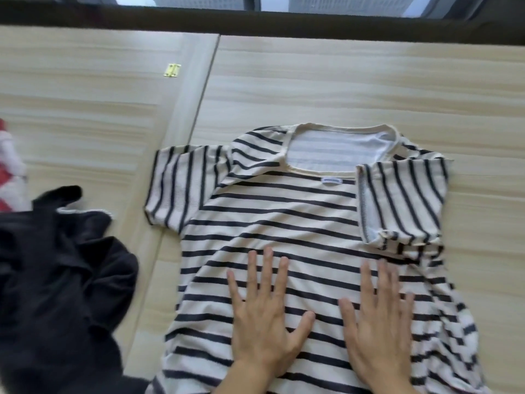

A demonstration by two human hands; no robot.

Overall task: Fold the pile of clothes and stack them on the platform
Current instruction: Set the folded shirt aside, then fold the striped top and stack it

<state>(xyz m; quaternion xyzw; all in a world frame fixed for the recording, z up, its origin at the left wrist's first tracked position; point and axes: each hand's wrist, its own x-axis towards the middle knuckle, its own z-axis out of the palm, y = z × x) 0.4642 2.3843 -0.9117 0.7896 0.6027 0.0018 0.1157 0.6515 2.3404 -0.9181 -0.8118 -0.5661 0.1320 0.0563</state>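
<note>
The pale wood-grain platform has open room from 12 to 3 o'clock, up to its dark far edge. A cream, navy-striped knit T-shirt lies flat at centre, its 3 o'clock sleeve folded inward and its 9 o'clock sleeve spread across a panel seam. A crumpled black cloth heap sits at 8 o'clock. The left hand and right hand press the shirt at 6 o'clock, fingers straight and spread, gripping nothing. A red-and-white cloth peeks in at 9 o'clock, and a small brass hinge lies at 11 o'clock.
</note>
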